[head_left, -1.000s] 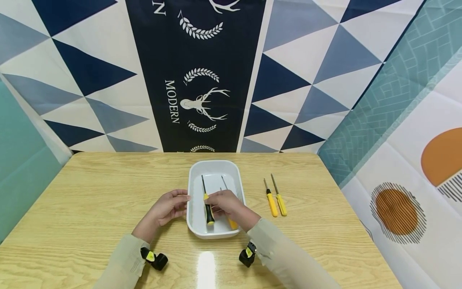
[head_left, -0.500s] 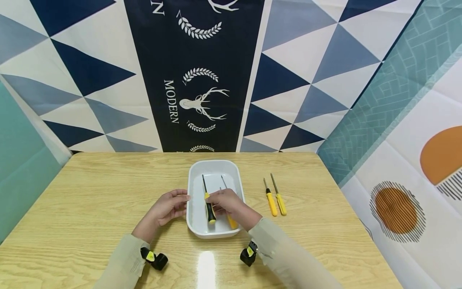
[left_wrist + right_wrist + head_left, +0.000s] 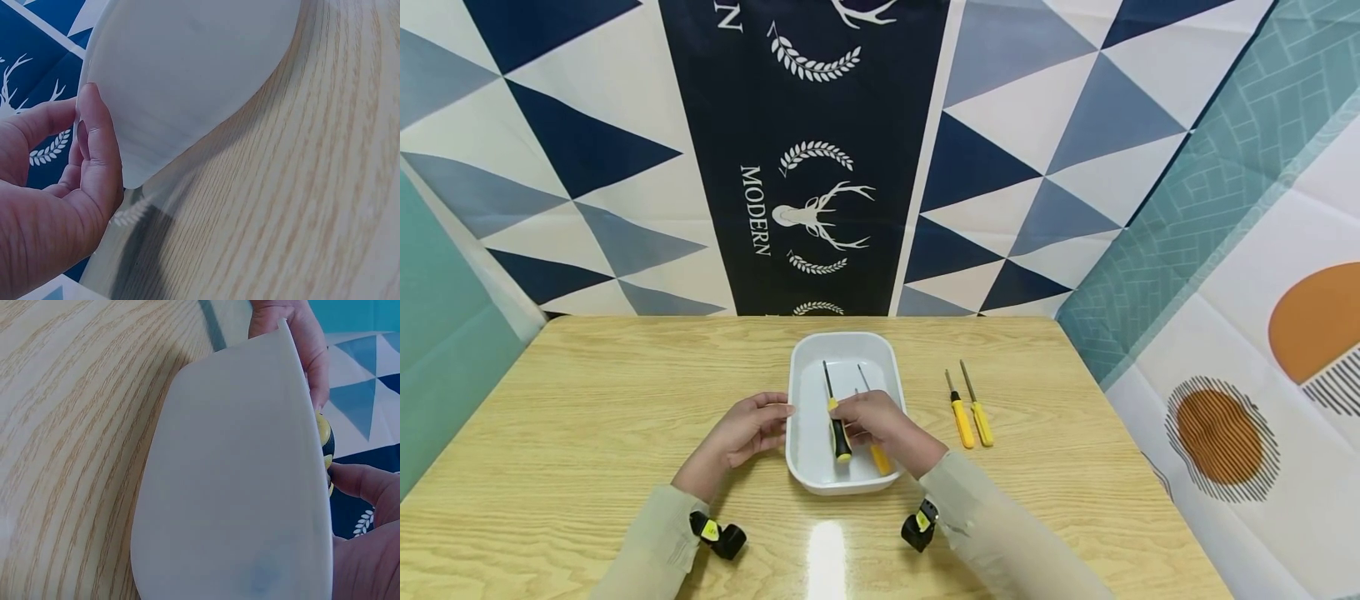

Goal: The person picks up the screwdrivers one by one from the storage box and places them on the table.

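Note:
A white plastic tray (image 3: 801, 462) stands on the table, its left rim pinched between the thumb and fingers of my left hand (image 3: 751, 432). In the left wrist view, that hand (image 3: 81, 150) meets the tray's edge from both sides. My right hand (image 3: 876, 421) reaches over the tray and holds a black-and-yellow screwdriver (image 3: 841, 440) by its handle, shaft pointing away. Beneath the right hand lies an orange-handled screwdriver (image 3: 882, 460); two thin shafts show past the fingers, the rest hidden. In the right wrist view the tray wall (image 3: 237, 469) covers most of the tools.
On the table right of the tray lie a yellow-orange screwdriver (image 3: 962, 423) and a yellow screwdriver (image 3: 982, 425), side by side. Patterned cloth (image 3: 820, 250) hangs behind the wooden table (image 3: 647, 400), and another stands along its right side.
My right hand has shifted the black-and-yellow screwdriver slightly to the right and away from me inside the tray. My left hand stays on the rim.

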Demonstrator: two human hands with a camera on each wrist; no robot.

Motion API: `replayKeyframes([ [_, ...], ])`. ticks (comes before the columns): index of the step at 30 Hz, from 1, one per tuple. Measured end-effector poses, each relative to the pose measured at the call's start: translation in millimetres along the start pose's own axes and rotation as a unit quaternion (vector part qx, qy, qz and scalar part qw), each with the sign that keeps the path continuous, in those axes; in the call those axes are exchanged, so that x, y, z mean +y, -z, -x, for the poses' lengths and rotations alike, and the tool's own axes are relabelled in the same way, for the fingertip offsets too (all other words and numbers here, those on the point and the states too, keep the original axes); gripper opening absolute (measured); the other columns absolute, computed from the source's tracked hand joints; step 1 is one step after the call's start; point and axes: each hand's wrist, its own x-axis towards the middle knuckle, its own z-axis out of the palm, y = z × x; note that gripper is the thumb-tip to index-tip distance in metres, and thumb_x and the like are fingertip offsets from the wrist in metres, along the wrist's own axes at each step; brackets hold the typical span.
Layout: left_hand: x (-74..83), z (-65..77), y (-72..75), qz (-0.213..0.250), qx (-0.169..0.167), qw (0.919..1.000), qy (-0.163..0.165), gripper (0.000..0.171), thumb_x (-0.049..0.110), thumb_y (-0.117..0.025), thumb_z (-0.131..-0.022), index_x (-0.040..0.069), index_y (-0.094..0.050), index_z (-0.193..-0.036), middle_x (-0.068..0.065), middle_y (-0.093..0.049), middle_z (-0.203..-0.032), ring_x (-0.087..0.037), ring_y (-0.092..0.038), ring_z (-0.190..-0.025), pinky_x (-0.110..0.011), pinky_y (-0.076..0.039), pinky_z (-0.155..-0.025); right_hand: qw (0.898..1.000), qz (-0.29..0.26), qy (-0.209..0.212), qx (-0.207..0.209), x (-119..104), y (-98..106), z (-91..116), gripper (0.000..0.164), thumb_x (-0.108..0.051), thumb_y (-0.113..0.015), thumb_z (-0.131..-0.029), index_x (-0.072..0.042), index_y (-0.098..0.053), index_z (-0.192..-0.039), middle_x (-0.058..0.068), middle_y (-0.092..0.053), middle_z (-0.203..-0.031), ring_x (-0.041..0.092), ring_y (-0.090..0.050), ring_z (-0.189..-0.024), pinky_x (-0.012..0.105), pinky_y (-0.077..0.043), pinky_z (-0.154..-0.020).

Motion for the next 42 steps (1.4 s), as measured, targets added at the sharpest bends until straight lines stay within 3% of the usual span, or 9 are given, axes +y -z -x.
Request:
replayKeyframes([
  [27,0.7,1.3,-1.2,-0.006,0.003,1.0000,0.000,0.045,0.013,-0.057,-0.092,-0.006,-0.038,-0.128,0.001,-0.059,-0.086,-0.007,-0.060,-0.073,-0.021,-0.056,-0.068,1.000,-0.007,0.011,0.006,-6,20,8,0.035,-0.012,-0.064,-0.083,0.005,-0.060,-0.113,0.001,-0.055,-0.067,0.010,-0.050,-0.057,0.021,-0.047,-0.053],
  [42,0.1,1.6,0.1,-0.002,-0.002,1.0000,-0.001,0.048,0.014,-0.057,-0.092,-0.007,-0.037,-0.130,0.001,-0.060,-0.087,-0.008,-0.060,-0.074,-0.022,-0.057,-0.069,1.000,-0.002,0.005,0.011,-15,28,12,0.036,-0.014,-0.063,-0.085,0.004,-0.059,-0.116,0.003,-0.059,-0.076,0.011,-0.054,-0.063,0.022,-0.050,-0.056],
])
